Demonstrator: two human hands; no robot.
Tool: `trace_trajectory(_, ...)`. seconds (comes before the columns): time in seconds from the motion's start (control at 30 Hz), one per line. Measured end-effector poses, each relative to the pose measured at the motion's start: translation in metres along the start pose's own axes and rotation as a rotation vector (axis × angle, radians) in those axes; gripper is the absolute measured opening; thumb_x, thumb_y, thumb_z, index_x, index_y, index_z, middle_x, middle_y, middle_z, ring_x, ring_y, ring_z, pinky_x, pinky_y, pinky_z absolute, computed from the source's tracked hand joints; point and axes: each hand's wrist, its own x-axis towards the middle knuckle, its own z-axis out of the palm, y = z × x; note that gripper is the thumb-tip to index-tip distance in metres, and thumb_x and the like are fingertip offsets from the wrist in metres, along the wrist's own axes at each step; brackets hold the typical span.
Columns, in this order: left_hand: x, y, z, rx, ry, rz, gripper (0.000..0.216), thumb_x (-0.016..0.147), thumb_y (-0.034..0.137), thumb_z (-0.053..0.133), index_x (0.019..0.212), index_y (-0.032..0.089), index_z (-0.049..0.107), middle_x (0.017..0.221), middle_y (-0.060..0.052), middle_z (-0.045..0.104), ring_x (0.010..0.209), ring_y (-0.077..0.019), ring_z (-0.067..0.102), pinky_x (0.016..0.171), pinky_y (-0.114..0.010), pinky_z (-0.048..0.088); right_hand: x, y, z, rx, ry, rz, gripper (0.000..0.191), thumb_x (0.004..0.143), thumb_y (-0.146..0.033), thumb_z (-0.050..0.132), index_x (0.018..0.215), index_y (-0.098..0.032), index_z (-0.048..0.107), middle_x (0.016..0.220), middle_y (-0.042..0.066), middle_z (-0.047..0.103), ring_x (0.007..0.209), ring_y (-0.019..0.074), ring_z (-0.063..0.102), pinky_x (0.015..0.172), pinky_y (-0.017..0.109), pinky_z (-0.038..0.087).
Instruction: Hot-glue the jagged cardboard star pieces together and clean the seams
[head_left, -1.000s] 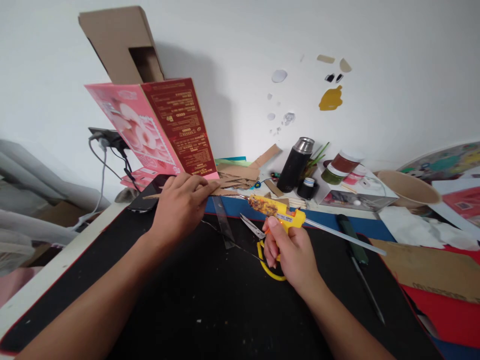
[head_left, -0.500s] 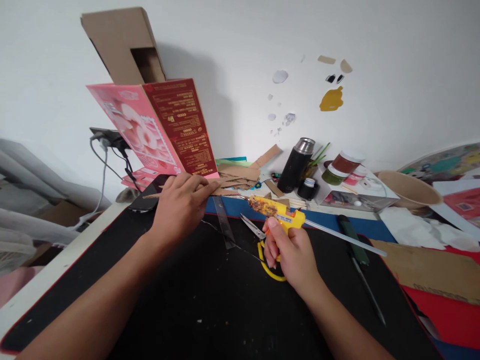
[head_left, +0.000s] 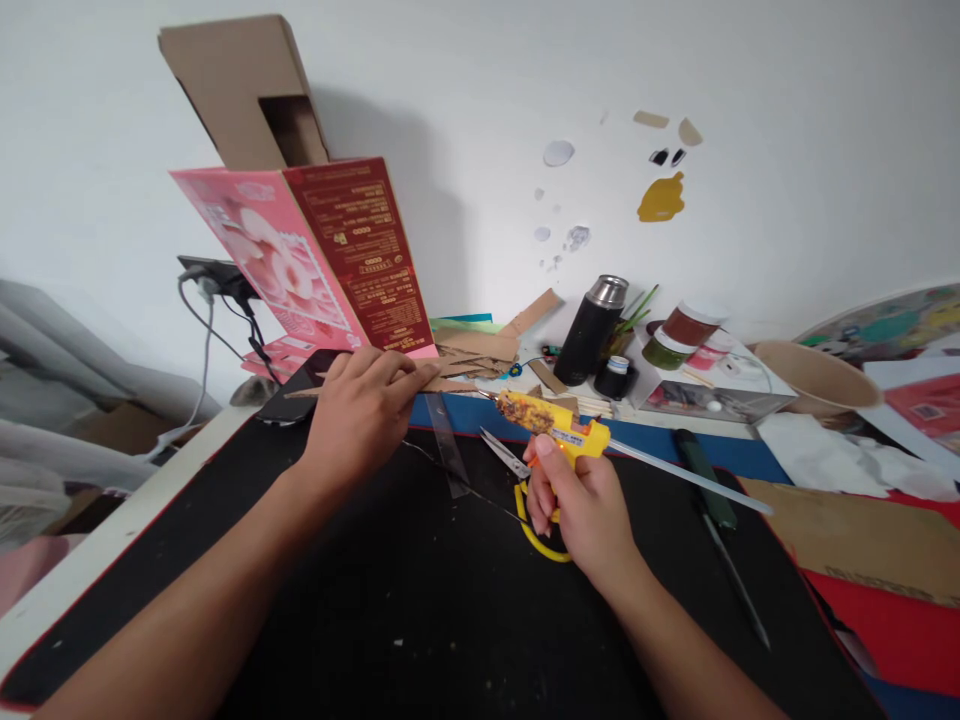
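Head view: set against half a second ago, your two hands and what they hold keep the same pose; only the background has slid slightly left. Your left hand [head_left: 364, 412], between eight and nine o'clock, is closed over one cardboard strip [head_left: 453, 385], whose ends poke out on either side. Your right hand [head_left: 581, 490], between four and five, grips one yellow glue gun [head_left: 553, 418]; its nozzle sits at the strip's right end, though you cannot tell whether they touch. One glue stick [head_left: 675, 468] juts from the gun's back.

On the black mat [head_left: 375, 640] you have one pair of scissors [head_left: 540, 545] at five o'clock, partly behind your right hand, and one clear ruler [head_left: 444, 440] between six and seven. One flask [head_left: 589, 340] leans near three, one pink-and-red box [head_left: 367, 265] stands at ten, and one yellow cutout [head_left: 661, 198] is on the wall at two, two small black pieces [head_left: 659, 157] just above it.
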Motion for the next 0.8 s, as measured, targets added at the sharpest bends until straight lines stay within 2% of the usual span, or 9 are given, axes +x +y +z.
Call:
trace_trajectory(0.2,-0.0002,-0.0001,-0.0009,-0.007,-0.008,-0.009,0.033,0.107,0.026,0.054,0.129,0.029,0.077,0.111,-0.008,0.078,0.096,-0.0304,0.062,0.08,-0.045,0.044,0.0005,0.0018,-0.0012,-0.002,-0.002,-0.006,0.065,0.087,-0.082,0.07,0.072,-0.019,0.063,0.04,-0.008,0.045,0.032,0.0102,0.047,0.038,0.022,0.036)
trace_trajectory(0.4,-0.0001,-0.0018,-0.0026,-0.038,-0.033,-0.045,0.035,0.107,0.027,0.052,0.132,0.03,0.076,0.114,-0.011,0.078,0.1,-0.0323,0.063,0.084,-0.048,0.047,0.0023,-0.0023,-0.0005,0.022,0.03,-0.017,0.064,0.084,-0.082,0.072,0.079,-0.019,0.064,0.041,-0.01,0.042,0.032,0.0111,0.047,0.035,0.022,0.035)
trace_trajectory(0.6,-0.0015,-0.001,-0.003,-0.028,-0.058,-0.026,0.038,0.103,0.021,0.055,0.135,0.029,0.075,0.118,-0.013,0.077,0.102,-0.0337,0.064,0.084,-0.049,0.047,0.0003,0.0012,-0.0018,0.013,-0.003,-0.036,0.063,0.087,-0.081,0.07,0.076,-0.019,0.064,0.042,-0.007,0.046,0.034,0.0108,0.046,0.038,0.023,0.035)
trace_trajectory(0.8,-0.0004,-0.0022,-0.0029,-0.027,-0.047,-0.043,0.035,0.105,0.025,0.055,0.132,0.029,0.076,0.116,-0.011,0.077,0.1,-0.0328,0.064,0.083,-0.048,0.046,0.0012,0.0043,-0.0018,0.001,-0.006,-0.005,0.063,0.088,-0.081,0.07,0.08,-0.018,0.066,0.042,-0.007,0.046,0.034,0.0113,0.047,0.04,0.023,0.037)
